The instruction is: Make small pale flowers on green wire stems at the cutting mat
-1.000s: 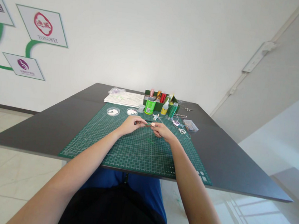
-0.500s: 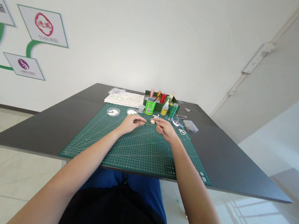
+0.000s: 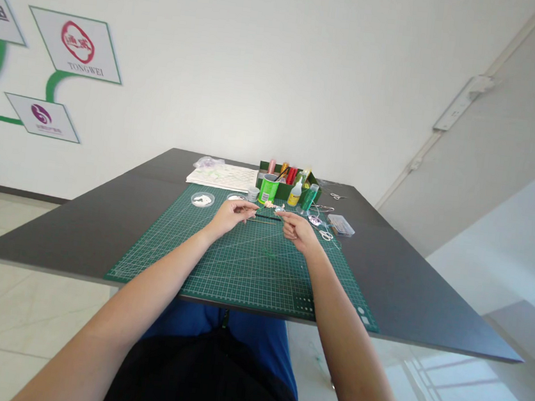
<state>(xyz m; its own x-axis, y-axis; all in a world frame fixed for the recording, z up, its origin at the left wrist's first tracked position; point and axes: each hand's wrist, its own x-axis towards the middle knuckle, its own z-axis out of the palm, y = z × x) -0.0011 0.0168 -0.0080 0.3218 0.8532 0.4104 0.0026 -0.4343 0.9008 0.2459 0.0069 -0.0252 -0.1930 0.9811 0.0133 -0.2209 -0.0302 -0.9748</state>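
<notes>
My left hand (image 3: pixel 234 217) has its thumb and fingers pressed together. A small pale flower-like piece (image 3: pixel 269 204) stands just past those fingertips; it seems held by a thin green stem, too fine to make out well. Facing it from the right is my right hand (image 3: pixel 297 231), closed, its index finger reaching toward the piece; anything between its fingertips is too small to name. Below the fingertips, a thin dark rod (image 3: pixel 268 217) and a slim light stick (image 3: pixel 262 222) lie on the green cutting mat (image 3: pixel 250 269).
Behind the hands stand a bright green can (image 3: pixel 268 189), a glue bottle (image 3: pixel 295 194), a green thread spool (image 3: pixel 310 198) and a green box (image 3: pixel 316 193) of spools. White scissors (image 3: pixel 326 235) and a clear case (image 3: pixel 340 225) lie right; a round dish (image 3: pixel 202 200) is left.
The pale flower piece has moved away from me and slightly left, apart from the right fingertips. My left hand has shifted a little left and away. The rod and stick below now show.
</notes>
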